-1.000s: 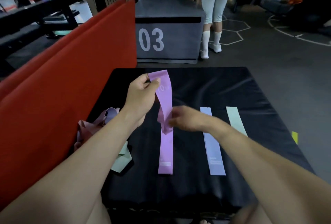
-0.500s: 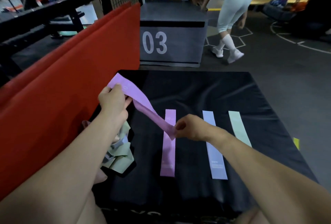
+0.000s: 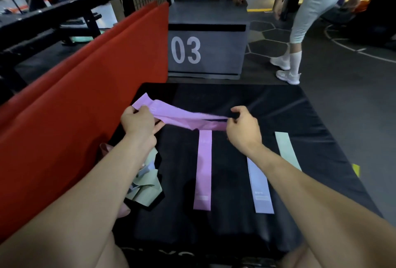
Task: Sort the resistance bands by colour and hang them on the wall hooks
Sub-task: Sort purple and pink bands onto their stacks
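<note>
A pink-purple resistance band (image 3: pixel 182 118) is stretched sideways in the air above the black mat (image 3: pixel 278 107). My left hand (image 3: pixel 139 124) grips its left end and my right hand (image 3: pixel 242 128) pinches its right end. Under it three bands lie flat and lengthwise on the mat: a pink-purple one (image 3: pixel 203 171), a lavender-blue one (image 3: pixel 260 188) partly hidden by my right forearm, and a pale green one (image 3: pixel 287 152). A tangled pile of green, pale and pink bands (image 3: pixel 145 188) sits at the mat's left edge, partly under my left arm.
A red padded mat (image 3: pixel 64 128) stands along the left side. A grey box marked 03 (image 3: pixel 205 40) sits just beyond the black mat. A person in light leggings (image 3: pixel 300 32) walks at the back right, and another stands behind the box. Dark gym floor lies to the right.
Both hands have pulled the held band from hanging upright to stretched out sideways, the left hand going left and the right hand moving up and right. The person in the background has stepped to the right.
</note>
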